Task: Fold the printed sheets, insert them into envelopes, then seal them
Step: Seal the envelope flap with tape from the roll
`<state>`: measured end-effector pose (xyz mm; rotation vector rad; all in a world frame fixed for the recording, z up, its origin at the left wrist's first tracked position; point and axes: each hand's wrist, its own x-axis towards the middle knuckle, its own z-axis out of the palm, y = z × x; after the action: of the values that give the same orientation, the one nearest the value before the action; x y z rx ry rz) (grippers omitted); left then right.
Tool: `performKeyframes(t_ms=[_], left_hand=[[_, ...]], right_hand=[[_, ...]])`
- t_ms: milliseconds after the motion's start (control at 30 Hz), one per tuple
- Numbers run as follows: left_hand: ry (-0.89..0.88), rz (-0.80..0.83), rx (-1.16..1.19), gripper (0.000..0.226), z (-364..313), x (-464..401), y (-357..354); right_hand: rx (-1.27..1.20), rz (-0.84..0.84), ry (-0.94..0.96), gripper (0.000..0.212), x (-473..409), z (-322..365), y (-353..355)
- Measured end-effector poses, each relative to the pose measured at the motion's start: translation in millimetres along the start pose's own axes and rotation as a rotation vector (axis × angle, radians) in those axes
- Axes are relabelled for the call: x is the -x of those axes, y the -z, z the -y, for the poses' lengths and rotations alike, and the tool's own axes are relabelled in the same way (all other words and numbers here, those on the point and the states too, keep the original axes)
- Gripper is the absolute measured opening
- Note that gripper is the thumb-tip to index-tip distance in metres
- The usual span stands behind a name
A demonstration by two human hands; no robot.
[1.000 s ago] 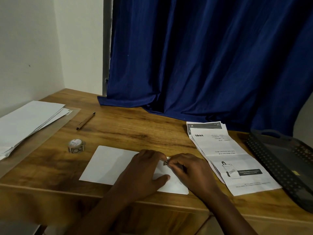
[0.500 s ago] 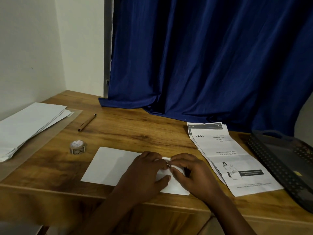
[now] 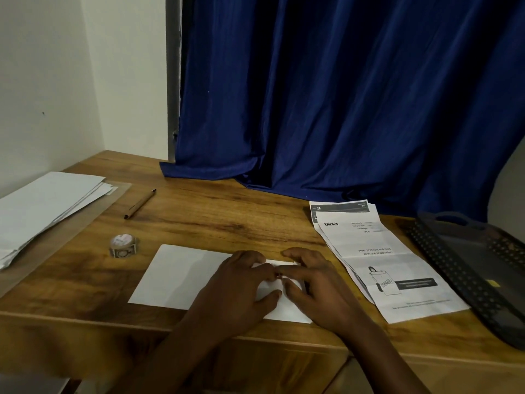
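White paper fills the middle of my view: an envelope [image 3: 187, 277] lies flat near the front edge of the wooden worktop [image 3: 216, 223], and both hands are on its right end. The left hand [image 3: 238, 291] and the right hand [image 3: 315, 288] meet fingertip to fingertip over a small dark object, perhaps a sticker; I judge they are pinching or pressing it onto the flap, though I cannot tell the exact grip from here. So this envelope looks to be at the sealing step, with its sheet presumably already inside, which I cannot confirm.

What is left seems considerable. A stack of printed sheets [image 3: 380, 263] lies just right of the hands, creased but not in envelopes. A pile of white envelopes or paper [image 3: 45, 206] sits well apart at the left edge. A small roll of stickers [image 3: 122, 245] stands left of the envelope, and a pen [image 3: 139, 204] lies beyond it. A dark tray [image 3: 477, 268] rests at the far right.
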<state>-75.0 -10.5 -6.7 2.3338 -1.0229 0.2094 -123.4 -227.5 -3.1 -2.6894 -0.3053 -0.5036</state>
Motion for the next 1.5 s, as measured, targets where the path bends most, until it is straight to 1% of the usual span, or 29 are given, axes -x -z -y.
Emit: performKeyframes(t_ms=[67,233,300,367,433,500,533,600,767,867,933,1033,1167,1267,1367,1500], left_hand=[[0.005,0.0,0.005,0.04,0.0,0.3,-0.4],[-0.005,0.006,0.003,0.039,0.1,-0.1,-0.5],[-0.013,0.006,0.001,0.041,0.6,-0.1,-0.6],[-0.006,0.013,-0.001,0.043,1.2,0.2,-0.7],[-0.004,0.015,-0.002,0.043,1.7,-0.1,-1.1],[-0.002,0.011,-0.002,0.042,1.4,-0.6,-1.3],[-0.001,0.01,0.0,0.042,1.3,-1.0,-1.4],[0.001,0.014,0.004,0.041,1.3,-1.5,-1.9],[-0.009,0.008,-0.001,0.039,0.6,-0.9,-1.0],[-0.015,0.005,-0.019,0.04,-0.3,-0.4,-0.7],[-0.02,-0.005,-0.043,0.044,-0.3,-1.1,-0.9],[-0.03,-0.01,-0.076,0.057,-0.1,-1.4,-2.1],[-0.028,-0.012,-0.084,0.06,0.8,-1.4,-3.9],[-0.022,-0.007,-0.079,0.06,0.7,-1.7,-4.2],[-0.025,-0.011,-0.081,0.059,-0.6,-1.9,-3.4],[0.0,0.003,-0.095,0.064,0.6,-0.8,-4.4]], right_hand=[[0.107,0.062,-0.019,0.043,-0.7,2.5,1.2],[0.25,0.155,-0.046,0.054,-1.9,6.6,2.0],[0.3,0.173,-0.035,0.061,-2.7,8.0,0.2],[0.283,0.152,-0.041,0.064,-3.0,7.0,-0.2],[0.168,0.075,-0.067,0.058,-1.7,4.3,1.4],[0.023,-0.019,-0.074,0.044,0.6,2.6,3.4],[-0.008,-0.048,-0.067,0.038,1.9,3.2,4.0],[0.033,-0.047,-0.049,0.033,3.1,4.8,3.4],[0.12,-0.026,-0.07,0.04,0.5,8.5,3.5],[0.144,-0.015,-0.085,0.039,1.7,9.3,2.6],[0.087,-0.024,-0.101,0.038,4.5,11.0,2.4],[0.015,-0.009,-0.107,0.044,11.1,14.5,1.9],[0.15,0.065,-0.081,0.045,14.7,18.0,-0.2],[0.143,0.074,-0.086,0.044,14.8,19.5,1.4],[0.093,0.045,-0.069,0.039,15.9,21.3,2.9],[0.006,-0.062,-0.049,0.031,20.3,21.9,3.1]])
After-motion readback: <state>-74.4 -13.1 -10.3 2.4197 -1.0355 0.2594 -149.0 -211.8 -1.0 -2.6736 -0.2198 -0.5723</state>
